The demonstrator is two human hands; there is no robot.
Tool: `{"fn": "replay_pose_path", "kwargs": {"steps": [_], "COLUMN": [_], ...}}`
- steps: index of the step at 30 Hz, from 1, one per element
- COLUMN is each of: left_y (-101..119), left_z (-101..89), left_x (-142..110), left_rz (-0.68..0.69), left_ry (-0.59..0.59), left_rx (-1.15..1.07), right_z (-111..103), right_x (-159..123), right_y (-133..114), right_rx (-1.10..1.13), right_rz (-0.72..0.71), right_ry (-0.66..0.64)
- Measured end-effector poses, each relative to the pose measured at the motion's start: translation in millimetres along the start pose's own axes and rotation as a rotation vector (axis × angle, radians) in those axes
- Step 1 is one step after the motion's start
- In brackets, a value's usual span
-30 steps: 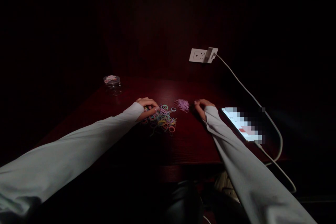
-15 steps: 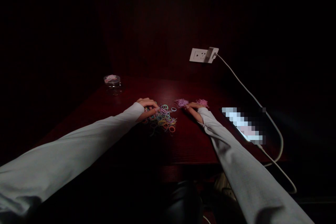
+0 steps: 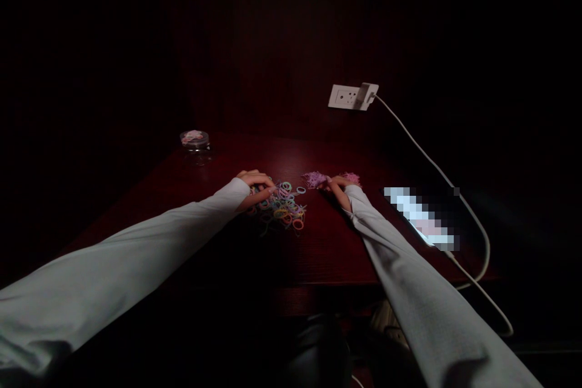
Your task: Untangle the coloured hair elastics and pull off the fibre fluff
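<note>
A loose pile of small coloured hair ties (image 3: 286,209) lies in the middle of the dark red table. My left hand (image 3: 257,185) rests at the pile's left edge, thumb and fingers drawn together among the ties; whatever sits between the tips is too small to make out. Right of the pile is a tangled purple bundle of thin bands (image 3: 314,179). My right hand (image 3: 339,183) has its fingertips pinched on the near right side of that bundle. Just behind this hand shows a pink bundle of thin bands (image 3: 352,179), partly covered by the fingers.
A clear round jar (image 3: 195,144) with a pinkish label on its lid stands at the back left. On the right lies a lit phone (image 3: 416,215), its charging cable (image 3: 430,160) running up to a charger in the wall socket (image 3: 345,97). The surroundings are very dark.
My right hand has moved left from beside the pink bundle to the purple one and now pinches it, uncovering the pink bundle. My left hand has stayed in place.
</note>
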State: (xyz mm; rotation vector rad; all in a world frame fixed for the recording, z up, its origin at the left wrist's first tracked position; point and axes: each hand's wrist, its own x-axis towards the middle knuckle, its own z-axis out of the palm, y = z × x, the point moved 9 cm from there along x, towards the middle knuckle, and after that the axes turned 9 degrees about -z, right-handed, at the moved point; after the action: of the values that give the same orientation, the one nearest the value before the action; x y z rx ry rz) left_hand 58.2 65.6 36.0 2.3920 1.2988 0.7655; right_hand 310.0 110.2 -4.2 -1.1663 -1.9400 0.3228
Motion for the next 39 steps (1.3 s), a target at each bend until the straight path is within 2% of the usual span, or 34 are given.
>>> {"fn": "replay_pose_path", "kwargs": {"steps": [6, 10, 14, 18, 24, 26, 29, 35, 39], "left_y": [-3.3, -7.6, -9.8, -11.2, -6.9, -5.1, -3.8, -5.3, -10.7], "left_z": [0.7, -0.6, -3.4, -2.6, -3.5, -5.2, -5.5, 1.1, 2.0], "left_x": [1.1, 2.1, 2.3, 2.5, 1.6, 1.0, 0.5, 1.8, 2.7], "left_rz": [-0.029, -0.034, -0.013, -0.022, -0.048, -0.052, -0.043, -0.002, -0.014], "left_ry": [0.003, 0.026, 0.057, 0.054, 0.05, 0.054, 0.048, 0.018, 0.018], "left_rx": [0.021, 0.063, 0.083, 0.086, 0.083, 0.082, 0.082, 0.119, 0.15], "right_z": [7.1, 27.3, 49.2, 64.6, 53.5, 46.5, 41.8, 52.1, 52.5], "right_x": [-0.6, -2.4, -1.1, 1.3, -4.9, -6.3, -7.2, -13.4, -15.1], "right_y": [-39.6, -67.6, -56.8, -49.2, -59.6, -65.0, -80.7, -113.9, -120.8], "right_rx": [-0.017, 0.005, -0.069, -0.047, 0.217, 0.184, 0.065, 0.037, 0.006], "right_rz": [-0.119, -0.207, -0.105, -0.07, -0.047, -0.053, -0.139, -0.338, -0.391], "right_ry": [0.032, 0.07, 0.153, 0.097, 0.071, 0.081, 0.055, -0.1, -0.141]}}
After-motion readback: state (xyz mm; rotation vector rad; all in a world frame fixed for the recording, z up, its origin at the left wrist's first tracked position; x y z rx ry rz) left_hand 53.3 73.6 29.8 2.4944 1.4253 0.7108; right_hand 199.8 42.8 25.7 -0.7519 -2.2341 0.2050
